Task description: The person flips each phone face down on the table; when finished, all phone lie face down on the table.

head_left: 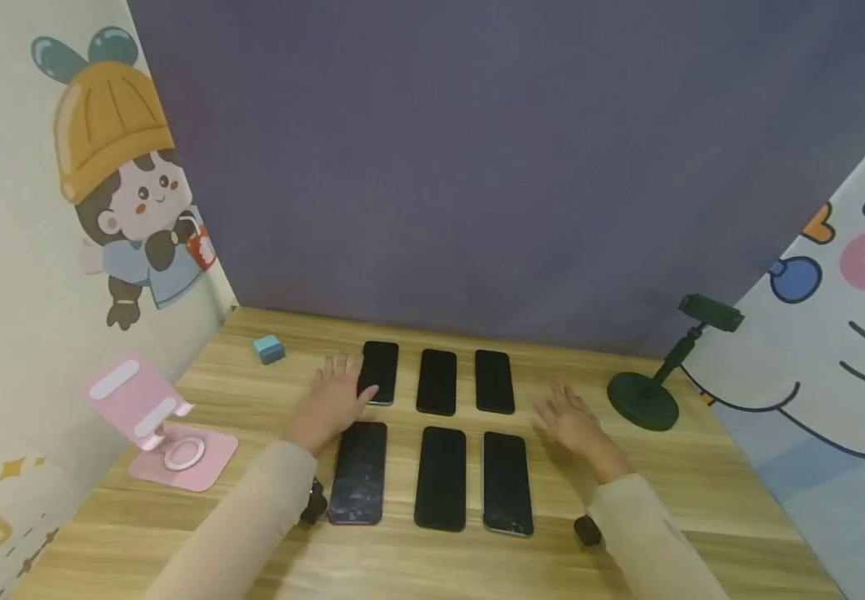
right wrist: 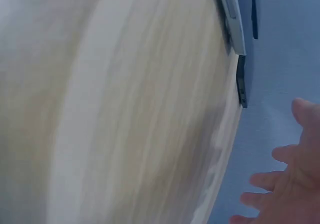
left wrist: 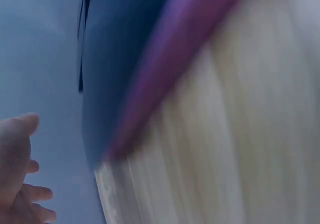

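Several dark smartphones lie flat on the wooden table in two rows. My left hand (head_left: 333,398) has its fingers spread beside the back-left phone (head_left: 381,373), overlapping its left edge in the head view. Below that hand lies the front-left phone (head_left: 358,473), whose purple edge (left wrist: 155,68) looms close in the left wrist view. My right hand (head_left: 572,423), fingers extended and holding nothing, is right of the back-right phone (head_left: 494,382) and the front-right phone (head_left: 507,483). Between these sit the back-middle phone (head_left: 437,382) and the front-middle phone (head_left: 441,479).
A pink folding phone stand (head_left: 183,457) is at the table's left, with a small blue block (head_left: 269,349) behind it. A dark green stand (head_left: 644,402) with a round base stands at the right. A dark curtain (head_left: 477,167) borders the table's back edge.
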Tool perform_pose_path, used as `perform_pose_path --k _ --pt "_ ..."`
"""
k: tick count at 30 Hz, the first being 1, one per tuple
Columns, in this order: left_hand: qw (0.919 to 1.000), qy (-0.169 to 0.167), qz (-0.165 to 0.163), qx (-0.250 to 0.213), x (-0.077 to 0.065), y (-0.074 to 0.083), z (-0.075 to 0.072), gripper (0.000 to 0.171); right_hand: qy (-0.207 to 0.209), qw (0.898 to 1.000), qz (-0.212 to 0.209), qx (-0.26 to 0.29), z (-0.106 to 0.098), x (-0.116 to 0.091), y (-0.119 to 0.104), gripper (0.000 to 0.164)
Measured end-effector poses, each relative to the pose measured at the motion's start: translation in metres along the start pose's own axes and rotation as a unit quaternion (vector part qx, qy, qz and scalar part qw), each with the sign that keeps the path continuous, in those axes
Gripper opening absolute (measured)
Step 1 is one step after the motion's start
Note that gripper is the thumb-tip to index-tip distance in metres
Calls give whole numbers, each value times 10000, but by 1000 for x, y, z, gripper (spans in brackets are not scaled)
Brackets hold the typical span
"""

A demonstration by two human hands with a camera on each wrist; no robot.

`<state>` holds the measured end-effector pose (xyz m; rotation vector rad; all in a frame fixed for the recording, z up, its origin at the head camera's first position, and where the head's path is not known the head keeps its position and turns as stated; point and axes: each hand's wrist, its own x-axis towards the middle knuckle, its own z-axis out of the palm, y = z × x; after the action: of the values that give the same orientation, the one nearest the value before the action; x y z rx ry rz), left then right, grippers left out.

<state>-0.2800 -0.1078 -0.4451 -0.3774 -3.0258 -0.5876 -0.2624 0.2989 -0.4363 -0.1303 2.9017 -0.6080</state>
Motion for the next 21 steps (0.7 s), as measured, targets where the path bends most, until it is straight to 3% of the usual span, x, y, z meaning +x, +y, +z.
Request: perform_pose_path --k 7,11,16,21 --pt "9989 -103 299 -351 -2 45 8 55 -76 9985 -368 398 2 -13 5 77" --pt "9959 -447 471 -623 -4 72 6 52 -107 9959 -513 737 2 -20 2 72" --pt "9849 -808 785 -1316 -3 102 9 51 -162 9938 -355 1038 2 -33 -4 69" --pt "9736 -1104 912 -1775 -2 122 22 52 -168 9936 -349 1062 3 -40 -12 67"
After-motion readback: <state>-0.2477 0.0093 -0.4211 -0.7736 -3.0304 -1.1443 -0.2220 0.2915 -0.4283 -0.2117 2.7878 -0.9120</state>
